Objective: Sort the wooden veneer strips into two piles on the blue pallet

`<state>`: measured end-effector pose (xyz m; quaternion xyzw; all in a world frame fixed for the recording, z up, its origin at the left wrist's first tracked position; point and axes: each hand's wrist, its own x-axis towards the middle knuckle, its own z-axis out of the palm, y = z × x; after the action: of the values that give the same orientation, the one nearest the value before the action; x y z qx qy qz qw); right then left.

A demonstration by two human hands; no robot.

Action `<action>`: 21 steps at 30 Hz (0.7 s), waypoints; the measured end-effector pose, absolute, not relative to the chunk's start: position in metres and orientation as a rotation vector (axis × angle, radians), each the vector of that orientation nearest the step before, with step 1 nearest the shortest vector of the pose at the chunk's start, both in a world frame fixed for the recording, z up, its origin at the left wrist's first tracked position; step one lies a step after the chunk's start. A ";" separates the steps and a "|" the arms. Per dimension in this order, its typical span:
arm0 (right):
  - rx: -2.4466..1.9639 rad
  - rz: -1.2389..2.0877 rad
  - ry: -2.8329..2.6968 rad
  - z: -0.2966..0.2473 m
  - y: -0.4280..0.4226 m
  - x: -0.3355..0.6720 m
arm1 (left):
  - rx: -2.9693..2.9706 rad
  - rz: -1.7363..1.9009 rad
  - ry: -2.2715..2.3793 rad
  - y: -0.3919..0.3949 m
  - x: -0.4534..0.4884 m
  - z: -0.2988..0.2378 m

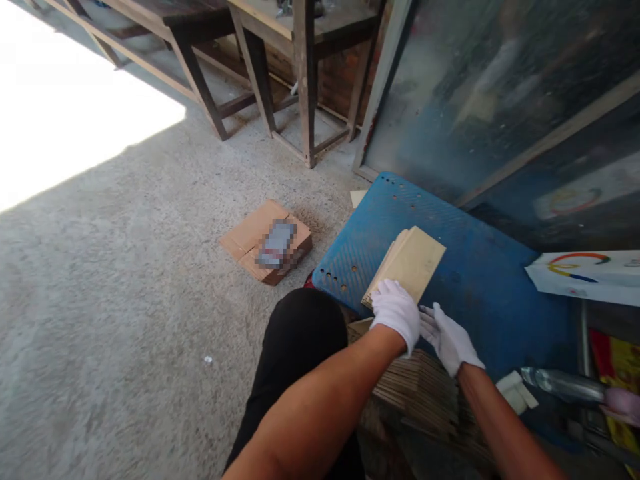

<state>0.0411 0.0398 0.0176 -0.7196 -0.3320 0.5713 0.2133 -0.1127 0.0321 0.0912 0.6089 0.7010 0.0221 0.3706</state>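
Observation:
A small stack of tan folded paper that looks like envelopes [417, 257] lies on a blue plastic tabletop [480, 273]. My left hand [397, 312], in a white glove, is at the near end of the stack, its fingers curled over the left edge. Just to the right, my right hand [450, 339], also gloved in white, has its fingers stretched out and thumb apart, close to the near right corner of the stack. Whether its fingertips touch the paper is hidden behind the left hand. Below the tabletop's near edge sits a larger pile of similar tan paper [423, 393].
A cardboard box [260, 230] with a blurred object on it stands on the concrete floor. Wooden tables [303, 87] stand behind, beside a glass panel [450, 100]. At right are a white printed box [590, 273], a clear plastic bottle [563, 383] and crumpled white paper [516, 392].

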 end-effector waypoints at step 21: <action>-1.700 1.691 -0.752 0.014 0.053 0.019 | 1.615 -0.091 2.003 0.035 -0.119 0.089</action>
<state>0.0194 0.0535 0.0139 -0.6432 -0.2846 0.6400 0.3093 -0.1191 0.0347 0.0885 0.6021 0.7469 -0.0339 0.2800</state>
